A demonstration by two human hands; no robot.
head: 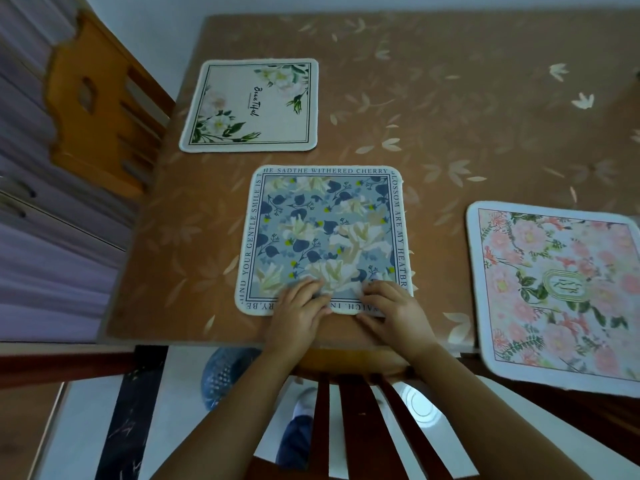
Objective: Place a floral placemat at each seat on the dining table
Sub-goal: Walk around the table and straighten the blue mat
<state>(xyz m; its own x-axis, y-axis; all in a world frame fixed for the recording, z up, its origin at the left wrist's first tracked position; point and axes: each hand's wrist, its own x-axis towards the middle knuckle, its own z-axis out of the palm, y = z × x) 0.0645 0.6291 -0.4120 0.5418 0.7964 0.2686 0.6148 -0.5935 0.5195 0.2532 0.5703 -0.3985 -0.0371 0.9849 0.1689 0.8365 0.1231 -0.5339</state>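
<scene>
Three floral placemats lie flat on the brown leaf-patterned tabletop [450, 109]. The blue placemat [322, 233] sits at the centre of the frame, near the lower table edge. The left hand [298, 315] and right hand [398, 311] rest on its near border, fingers [311, 285] spread flat and pressing down, gripping nothing. A white placemat [249, 105] lies upper left, a pink placemat [561, 289] at right. A wooden chair back [360, 410] stands below the hands
</scene>
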